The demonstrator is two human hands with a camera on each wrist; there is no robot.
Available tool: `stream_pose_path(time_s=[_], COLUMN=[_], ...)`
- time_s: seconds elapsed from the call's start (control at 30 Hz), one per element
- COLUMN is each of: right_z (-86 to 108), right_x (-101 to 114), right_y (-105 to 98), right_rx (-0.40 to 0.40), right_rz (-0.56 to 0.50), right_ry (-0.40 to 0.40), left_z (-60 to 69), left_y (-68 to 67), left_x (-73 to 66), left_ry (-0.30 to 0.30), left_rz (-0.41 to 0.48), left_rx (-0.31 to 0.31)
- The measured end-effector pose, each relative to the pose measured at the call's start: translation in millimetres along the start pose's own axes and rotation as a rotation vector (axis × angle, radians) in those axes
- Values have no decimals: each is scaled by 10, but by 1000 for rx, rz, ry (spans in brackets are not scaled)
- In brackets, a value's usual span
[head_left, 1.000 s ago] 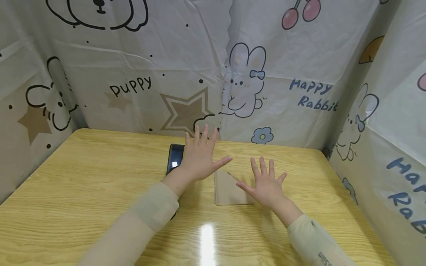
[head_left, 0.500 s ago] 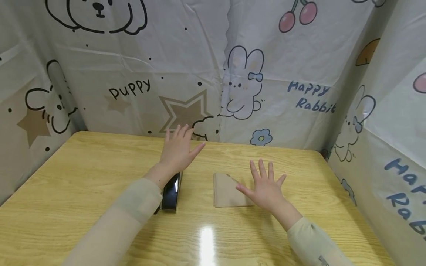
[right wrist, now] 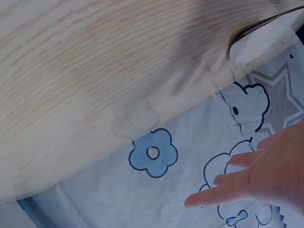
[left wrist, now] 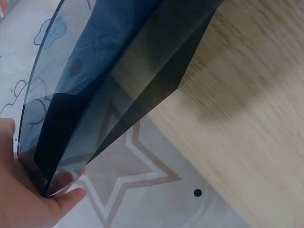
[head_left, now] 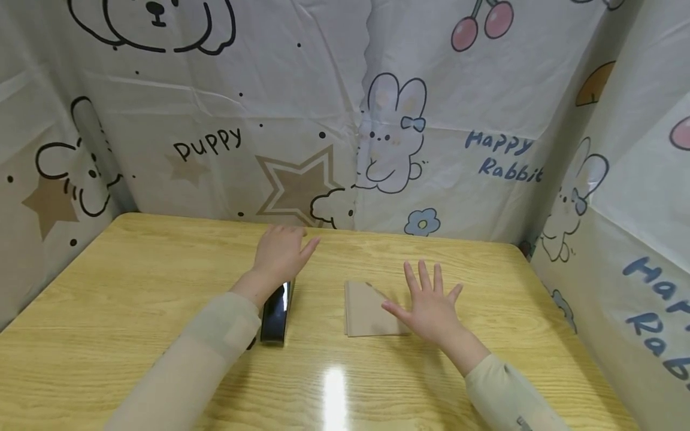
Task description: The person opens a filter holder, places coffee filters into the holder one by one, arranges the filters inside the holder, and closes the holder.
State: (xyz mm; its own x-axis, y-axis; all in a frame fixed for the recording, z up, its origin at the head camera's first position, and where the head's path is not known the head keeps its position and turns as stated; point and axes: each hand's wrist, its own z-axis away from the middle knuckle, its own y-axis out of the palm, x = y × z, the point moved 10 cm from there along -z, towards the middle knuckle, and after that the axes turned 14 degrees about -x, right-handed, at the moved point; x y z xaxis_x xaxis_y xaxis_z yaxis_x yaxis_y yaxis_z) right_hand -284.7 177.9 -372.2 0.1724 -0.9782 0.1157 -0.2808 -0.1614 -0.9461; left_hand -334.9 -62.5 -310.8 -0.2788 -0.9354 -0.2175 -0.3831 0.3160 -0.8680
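Observation:
A long, dark, glossy see-through holder (head_left: 275,314) stands on the table left of centre. My left hand (head_left: 278,254) is over its far end with the fingers bent down, hiding that part. In the left wrist view the fingers and thumb of the left hand (left wrist: 28,199) are on either side of the end of the dark holder (left wrist: 71,114). My right hand (head_left: 433,306) hovers with spread fingers at the right side of a small stack of brown paper sheets (head_left: 372,311), holding nothing. In the right wrist view the right hand (right wrist: 275,175) shows straight fingers.
The wood-grain table (head_left: 162,269) is bounded at the back and sides by a white printed cloth (head_left: 302,72) with rabbits, stars and flowers. A bright light reflection lies near the table's front. The brown stack lies right of the dark holder, with table between them.
My left hand has moved left onto the far end of the dark holder, and its straight fingers have bent down. The right hand has stayed nearly still, fingers spread.

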Motion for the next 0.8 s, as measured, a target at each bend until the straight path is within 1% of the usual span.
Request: stream_pose_path(time_s=[0.1, 0.37, 0.5, 0.57, 0.63, 0.7, 0.8], right_z=[-7, 4, 12, 11, 7, 5, 6], right_x=[35, 133, 168, 179, 195, 205, 208], right_y=[-17, -82, -104, -110, -118, -120, -112], right_rx=[-12, -59, -62, -63, -68, -70, -69], right_rz=[7, -12, -31, -36, -40, -44, -48], right_ry=[-25, -93, -106, -109, -114, -116, -116], left_z=[2, 15, 29, 33, 37, 48, 80], left_y=[-5, -22, 1, 13, 32, 49, 78], left_x=[-16, -40, -47, -55, -59, -64, -67], left_ry=[15, 4, -3, -5, -8, -11, -17], left_rz=[-31, -76, -101, -114, -118, -118, -99], left_rx=[0, -7, 15, 46, 96, 161, 279])
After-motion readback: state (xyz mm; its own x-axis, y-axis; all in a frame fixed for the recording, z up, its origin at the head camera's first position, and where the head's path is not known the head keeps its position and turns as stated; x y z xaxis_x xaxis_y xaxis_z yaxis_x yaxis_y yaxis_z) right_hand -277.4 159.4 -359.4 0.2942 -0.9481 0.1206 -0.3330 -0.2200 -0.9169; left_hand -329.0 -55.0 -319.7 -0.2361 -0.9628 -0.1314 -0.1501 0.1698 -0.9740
